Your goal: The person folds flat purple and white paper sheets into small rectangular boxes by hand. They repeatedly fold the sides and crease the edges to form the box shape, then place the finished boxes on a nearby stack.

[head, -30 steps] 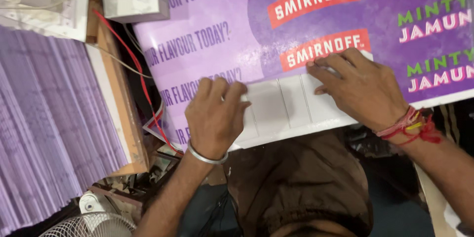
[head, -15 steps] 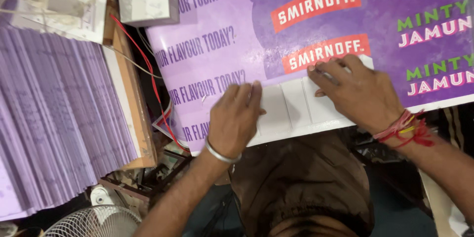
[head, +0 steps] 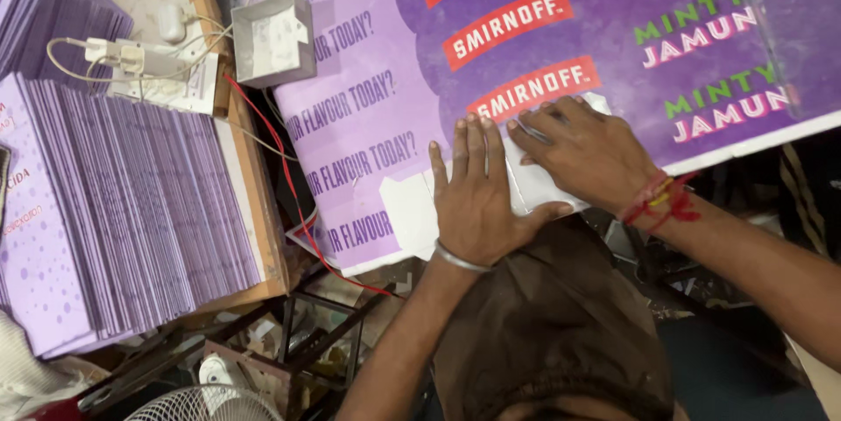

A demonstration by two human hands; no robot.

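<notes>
- Head view: left hand (head: 477,202) lies flat, fingers spread, pressing the white strip (head: 407,215) on the purple printed sheet (head: 377,114).
- Right hand (head: 583,154), just beside it, presses open-palmed too.
- Strip already seated under both palms; its outer end left of the hands looks unpressed.

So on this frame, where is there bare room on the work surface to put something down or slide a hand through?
The large purple printed sheet lies flat and uncovered above both hands, up to the grey open box. The white strip is bare beside the left hand; the right hand covers the rest. It is crowded at the stacked purple sheets and the cables.
</notes>
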